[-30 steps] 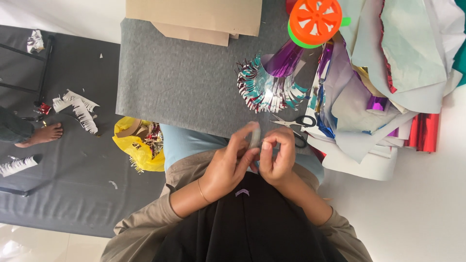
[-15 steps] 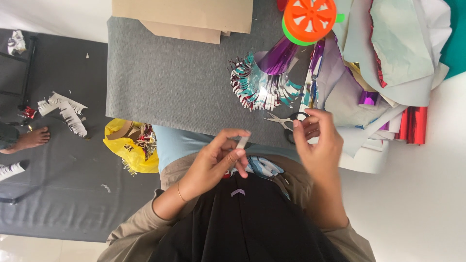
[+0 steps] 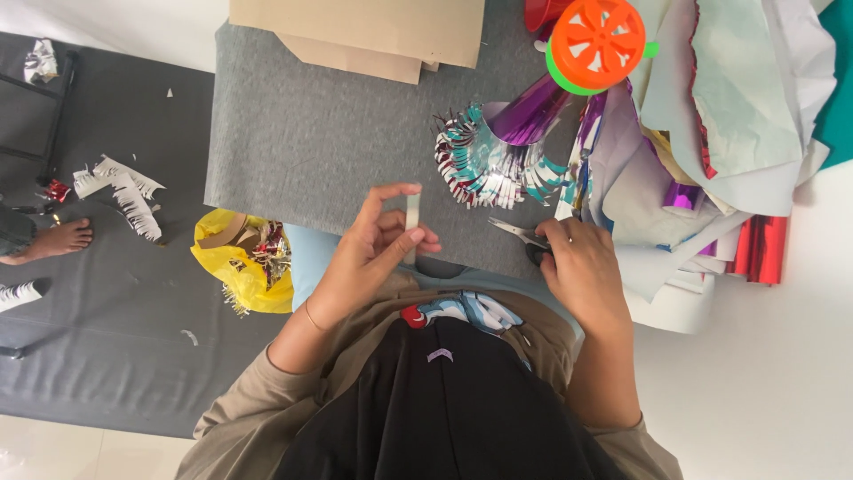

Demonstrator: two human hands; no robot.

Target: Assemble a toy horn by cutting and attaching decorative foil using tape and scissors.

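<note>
My left hand (image 3: 369, 253) pinches a narrow pale paper strip (image 3: 412, 214) upright between thumb and fingers, over the grey felt-covered table (image 3: 306, 133). To the right, my right hand (image 3: 577, 271) closes around the black handles of a pair of scissors (image 3: 520, 234), whose blades point left and lie on the table. Just beyond the scissors lies a purple foil cone with fringed teal, red and silver foil (image 3: 493, 156).
Brown cardboard sheets (image 3: 373, 31) lie at the table's far edge. An orange and green plastic wheel toy (image 3: 595, 44) sits on a heap of paper and foil sheets (image 3: 711, 133) at right. A yellow bag of scraps (image 3: 240, 262) and fringed paper scraps (image 3: 120, 191) lie on the dark mat; another person's foot (image 3: 53, 240) rests there.
My hands were together at my lap on the strip. The right hand moved right to the scissors and gripped them; the left hand lifted the strip higher.
</note>
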